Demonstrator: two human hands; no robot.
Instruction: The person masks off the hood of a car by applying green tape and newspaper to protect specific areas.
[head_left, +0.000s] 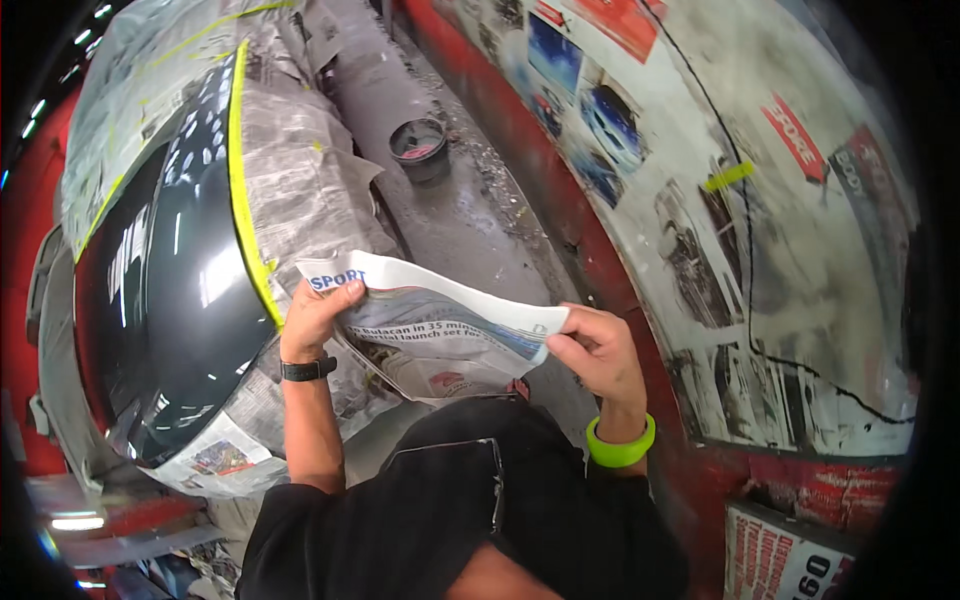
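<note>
I hold a sheet of newspaper (442, 304) stretched between both hands in front of my chest. My left hand (309, 319) grips its left end, thumb on top of the page. The right end is pinched between the thumb and fingers of my right hand (604, 349). A neon yellow-green ring (621, 442), perhaps a roll of masking tape, circles my right wrist. Left of my left hand lies a glossy black car body panel (202, 292). Yellow masking tape (240, 172) runs along its edge, joining it to newspaper masking (300, 176) over the car's side.
A black bucket (420, 161) with something pink inside stands on the dusty grey floor (480, 225). To the right, a red-edged wall carries a large, stained poster (660, 172) with a dark cable (748, 262) across it. Translucent sheeting (142, 82) covers the car's far part.
</note>
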